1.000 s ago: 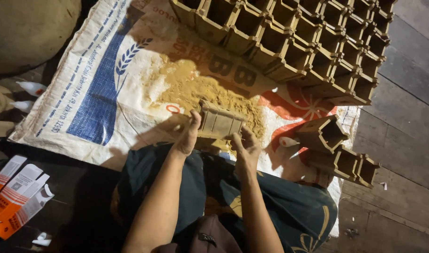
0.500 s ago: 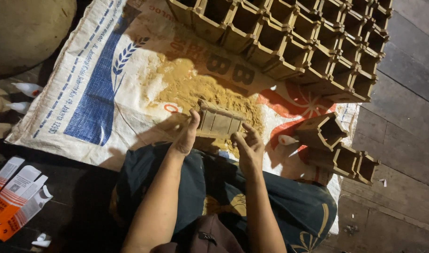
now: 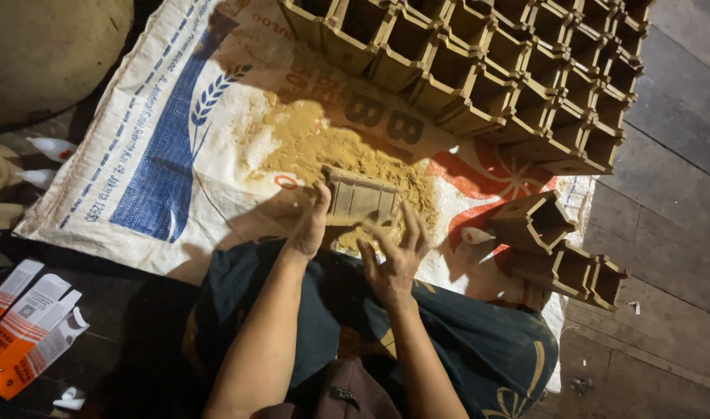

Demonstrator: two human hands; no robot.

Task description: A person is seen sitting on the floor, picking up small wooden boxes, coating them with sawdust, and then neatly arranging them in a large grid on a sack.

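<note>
A small rectangular wooden box rests on its side against a heap of tan sawdust-like powder. My left hand grips the box's left end with thumb and fingers. The fingers of my right hand are spread under the box's lower right edge, dusted with powder. Both forearms reach out over my dark patterned cloth-covered lap. The powder lies on a white woven sack printed in blue and red, spread on the floor.
Several open wooden boxes stand in rows at the top of the sack. A few more boxes lie at the right. Orange and white cartons lie at the lower left. A rounded sack fills the upper left corner. Wooden floor planks run along the right.
The box and both hands stay nearly in place. My right hand's fingers have spread slightly under the box.
</note>
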